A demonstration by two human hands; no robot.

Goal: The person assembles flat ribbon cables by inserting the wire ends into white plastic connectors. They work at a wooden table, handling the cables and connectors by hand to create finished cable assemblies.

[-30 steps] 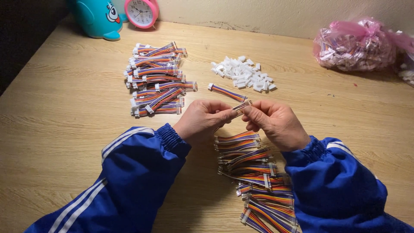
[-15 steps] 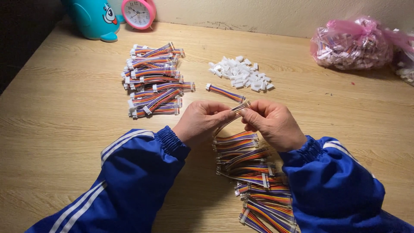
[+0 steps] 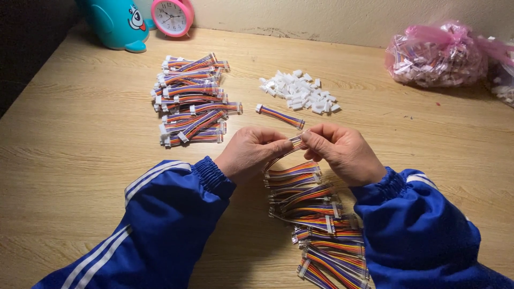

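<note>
Pinching one striped ribbon cable (image 3: 289, 150) between both hands, your left hand (image 3: 251, 152) and right hand (image 3: 342, 152) grip it narrowly above the near-edge cable pile (image 3: 316, 225). Keep fingertips at its end. Beyond: single cable (image 3: 279, 116), white connectors (image 3: 300, 91), finished stack (image 3: 190, 99).

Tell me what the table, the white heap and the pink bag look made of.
Table: wood or wood-look laminate, pale grain, satin sheen.
White heap: likely moulded plastic, small matte blocks.
Pink bag: thin see-through plastic film, crinkled and glossy.
</note>
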